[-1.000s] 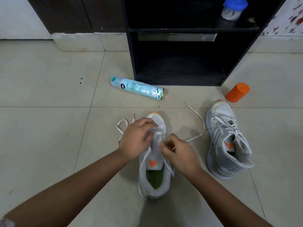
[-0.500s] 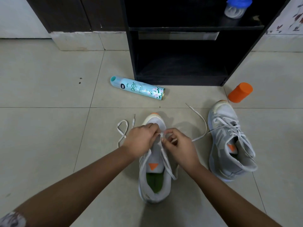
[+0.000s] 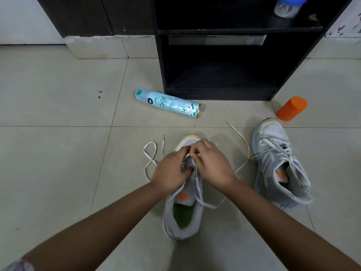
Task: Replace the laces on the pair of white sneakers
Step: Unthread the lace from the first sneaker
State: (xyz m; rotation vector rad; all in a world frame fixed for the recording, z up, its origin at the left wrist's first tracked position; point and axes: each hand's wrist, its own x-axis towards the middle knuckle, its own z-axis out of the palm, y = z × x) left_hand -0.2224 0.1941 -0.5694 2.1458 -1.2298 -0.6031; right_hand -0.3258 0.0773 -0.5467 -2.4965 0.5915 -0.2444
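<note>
- Trailing across the floor at the far left, one loose end of the white lace (image 3: 150,159) lies in a loop, its tip pointing away from the person.
- The left hand (image 3: 172,173) sits over the forefoot of the near sneaker (image 3: 183,216), its fingers (image 3: 182,151) curled tight and pinching the lace by the lowest eyelets.
- That sneaker stands on its sole straight ahead of the person. Its long axis runs away from the camera, with the toe far and the open heel and green insole nearest.
- The right hand (image 3: 214,165) meets the left fingertip to fingertip, curled and pinching the same lace. The lace's other end curves off to the right.
- The second sneaker (image 3: 279,169), already laced, stands apart on the right, toe also far, heel angled rightward.
- The floor (image 3: 58,173) is pale square tile with dark joints. On it lie a turquoise spray can (image 3: 168,103) and an orange bottle (image 3: 292,108), either side of a black shelf unit (image 3: 214,32) holding a blue-lidded jar (image 3: 288,8).
</note>
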